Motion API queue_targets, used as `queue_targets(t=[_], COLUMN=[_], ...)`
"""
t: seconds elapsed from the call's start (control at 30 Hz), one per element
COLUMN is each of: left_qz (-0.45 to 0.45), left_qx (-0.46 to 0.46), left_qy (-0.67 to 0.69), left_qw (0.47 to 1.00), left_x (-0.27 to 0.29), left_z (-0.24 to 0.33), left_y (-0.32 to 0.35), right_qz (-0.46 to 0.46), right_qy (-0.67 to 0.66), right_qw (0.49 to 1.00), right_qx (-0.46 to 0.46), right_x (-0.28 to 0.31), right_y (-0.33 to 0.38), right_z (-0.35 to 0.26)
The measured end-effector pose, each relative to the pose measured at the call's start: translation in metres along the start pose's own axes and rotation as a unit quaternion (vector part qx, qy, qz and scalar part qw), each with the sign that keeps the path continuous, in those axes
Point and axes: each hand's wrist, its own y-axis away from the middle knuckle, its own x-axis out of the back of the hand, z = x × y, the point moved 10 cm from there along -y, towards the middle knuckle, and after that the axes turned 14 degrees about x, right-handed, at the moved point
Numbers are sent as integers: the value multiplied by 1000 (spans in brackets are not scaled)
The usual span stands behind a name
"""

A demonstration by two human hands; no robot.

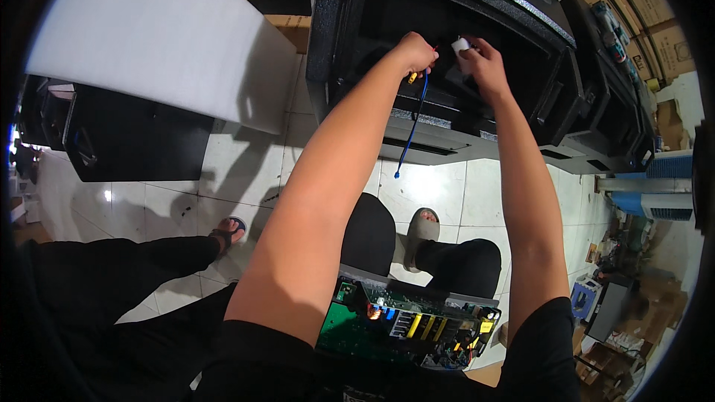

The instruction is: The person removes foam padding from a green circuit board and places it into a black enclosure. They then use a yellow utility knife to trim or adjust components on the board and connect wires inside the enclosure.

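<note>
Blue cable [414, 126], hanging from curled left hand [419, 55]; white piece [462, 52], pinched by right hand [485, 68]; risk, we judge: loose cable end catching black cabinet [325, 78] if tugged.

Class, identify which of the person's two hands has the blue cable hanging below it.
The left hand: the blue cable hangs below it, near a small yellow piece. The right hand holds a white piece instead.
</note>
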Motion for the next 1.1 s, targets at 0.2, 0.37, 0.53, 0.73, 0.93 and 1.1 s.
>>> queue_targets(t=[0.2,0.37,0.53,0.73,0.93,1.1], left_qz=[28,24,47,141,120,155], left_qx=[-48,-69,-59,-45,-28,-54], left_qy=[-120,-174,-175,-204,-182,-210], left_qw=[991,982,982,968,976,964], left_x=[-4,-8,-6,3,-1,4], left_z=[9,11,6,2,-3,5], left_y=[1,-2,-14,-20,-24,-13], right_qz=[123,47,-56,-62,108,-36], right_qy=[228,364,438,436,362,466], right_qw=[958,917,878,893,924,868], right_qx=[123,155,186,91,-48,-167], right_x=[-1,-27,-46,-47,-14,-14], right_y=[-6,-3,-10,-25,-15,-57], right_z=[-32,-48,-37,-29,-18,24])
